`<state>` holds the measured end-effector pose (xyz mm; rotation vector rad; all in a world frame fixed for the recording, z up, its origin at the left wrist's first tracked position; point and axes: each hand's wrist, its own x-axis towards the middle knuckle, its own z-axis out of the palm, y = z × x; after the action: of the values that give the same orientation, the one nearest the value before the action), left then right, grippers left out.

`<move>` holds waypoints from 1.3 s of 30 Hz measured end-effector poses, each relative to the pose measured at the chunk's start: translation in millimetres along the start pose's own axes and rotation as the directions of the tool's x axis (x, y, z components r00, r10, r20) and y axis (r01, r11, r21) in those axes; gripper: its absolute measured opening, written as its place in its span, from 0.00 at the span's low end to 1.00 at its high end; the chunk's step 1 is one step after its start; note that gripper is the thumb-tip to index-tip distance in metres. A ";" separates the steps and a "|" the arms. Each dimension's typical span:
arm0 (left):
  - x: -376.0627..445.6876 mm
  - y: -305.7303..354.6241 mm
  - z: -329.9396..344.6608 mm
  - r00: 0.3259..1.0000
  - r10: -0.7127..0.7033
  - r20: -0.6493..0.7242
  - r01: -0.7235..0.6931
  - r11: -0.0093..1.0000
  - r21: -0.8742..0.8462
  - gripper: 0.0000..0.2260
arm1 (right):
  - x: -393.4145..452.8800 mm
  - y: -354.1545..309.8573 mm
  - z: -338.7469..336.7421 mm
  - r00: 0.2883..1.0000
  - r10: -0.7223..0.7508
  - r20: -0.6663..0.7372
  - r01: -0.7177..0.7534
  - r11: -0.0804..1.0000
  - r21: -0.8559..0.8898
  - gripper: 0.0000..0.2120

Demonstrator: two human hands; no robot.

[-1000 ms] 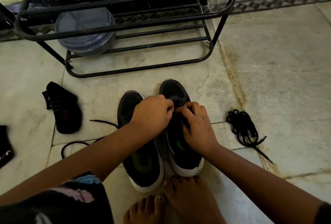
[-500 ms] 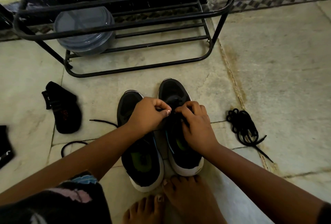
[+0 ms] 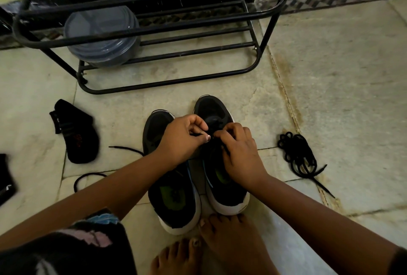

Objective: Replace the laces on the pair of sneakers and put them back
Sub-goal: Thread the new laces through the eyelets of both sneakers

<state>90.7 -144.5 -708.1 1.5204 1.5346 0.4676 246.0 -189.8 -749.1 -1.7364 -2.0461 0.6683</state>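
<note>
A person crouched on a stone floor (image 3: 330,76) works at relacing a pair of black sneakers at the centre of the frame, toes pointing toward a black metal rack (image 3: 154,30) across the top. At far left lies a dark sock (image 3: 77,136); a loose lace (image 3: 92,175) trails across the tiles toward the left sneaker (image 3: 174,200), which shows no lacing where it is visible. The left hand (image 3: 180,138), fingers curled, pinches a black lace end between thumb and fingertips just above the gap between the shoes. The right hand (image 3: 240,153), fingers likewise curled, grips lace over the eyelets of the right sneaker (image 3: 224,189), whose front is hidden beneath both hands. A bundled black lace (image 3: 297,155) sits unused at right. The job appears to be at an early to middle stage: one shoe is being threaded, the other waits, and neither is back on the rack
</note>
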 end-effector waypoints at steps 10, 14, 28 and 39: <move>0.8 -2.5 -2.4 0.998 0.027 0.055 -0.031 0.997 0.076 0.04 | 1.9 -0.6 -9.5 0.996 0.030 0.079 -0.035 0.998 0.060 0.23; -0.2 -6.2 -4.6 0.998 0.026 0.060 -0.029 0.998 0.048 0.03 | 18.8 -2.9 -15.6 0.982 0.146 0.121 -0.171 0.959 0.228 0.08; -26.3 -21.6 -4.4 0.957 0.251 -0.148 -0.117 0.795 0.595 0.46 | 26.6 -16.4 -27.4 0.939 0.156 0.306 -0.217 0.960 0.177 0.03; -17.6 -32.9 -2.0 0.999 0.025 0.021 -0.032 0.870 0.492 0.53 | 17.7 -52.5 -83.3 0.992 0.129 0.005 -0.119 0.900 0.419 0.09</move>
<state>66.8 -166.0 -727.2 1.9285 1.7057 0.0729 247.6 -169.4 -651.1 -1.6134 -1.6293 1.0359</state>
